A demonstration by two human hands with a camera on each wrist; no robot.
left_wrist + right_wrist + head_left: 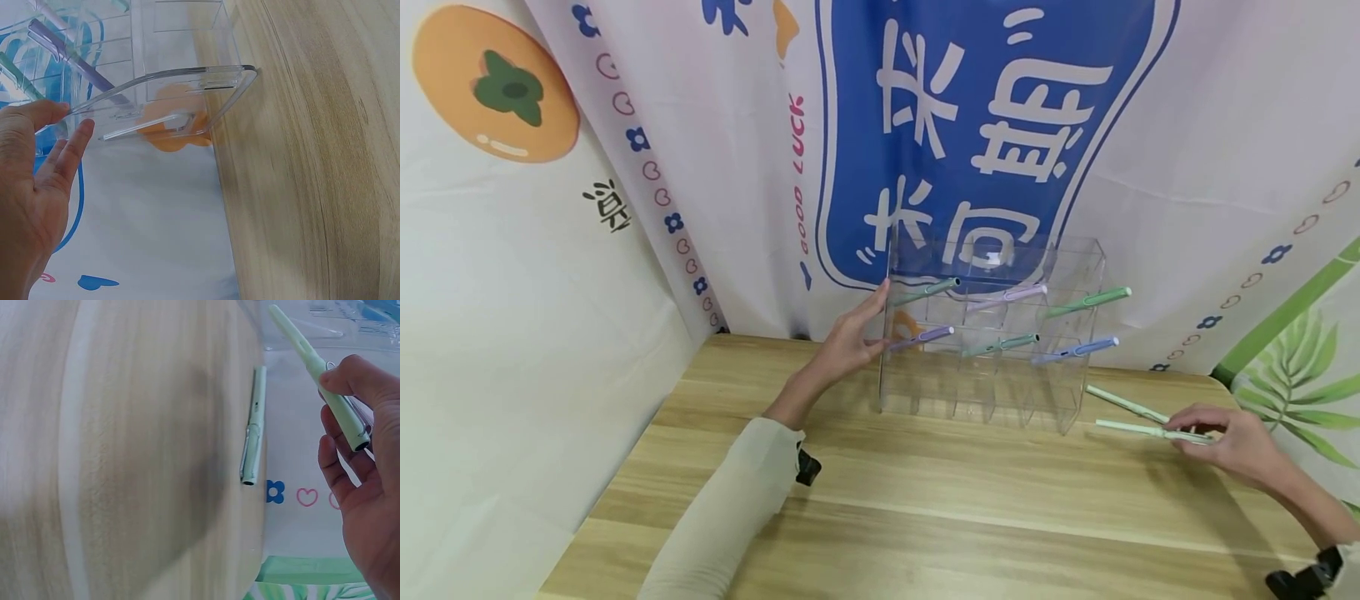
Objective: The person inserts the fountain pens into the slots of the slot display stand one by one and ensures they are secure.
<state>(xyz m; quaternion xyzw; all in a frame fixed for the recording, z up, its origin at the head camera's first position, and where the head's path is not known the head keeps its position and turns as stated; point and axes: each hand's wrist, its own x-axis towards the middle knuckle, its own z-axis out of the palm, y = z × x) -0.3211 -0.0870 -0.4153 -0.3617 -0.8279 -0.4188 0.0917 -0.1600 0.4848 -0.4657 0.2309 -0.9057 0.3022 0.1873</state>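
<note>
My right hand [1232,442] pinches a pale green pen [340,409] between thumb and fingers, close to its clip end. The pen is raised, its other end pointing toward the rack. A second pale green pen [253,425] lies on the table, partly behind the hand in the head view. My left hand [847,340] rests against the left side of a clear acrylic pen rack [977,408], fingers fairly straight, thumb at the panel's front edge. Slanted pens stick out of the rack in two rows, among them a purple pen [928,336], green pen [1093,301] and blue pen [1082,348].
The wooden table [925,517] ends at a printed curtain [1225,167] just behind the rack. A white wall covering [550,333] stands to the left. Leaf prints [1300,367] show on the cloth at the right.
</note>
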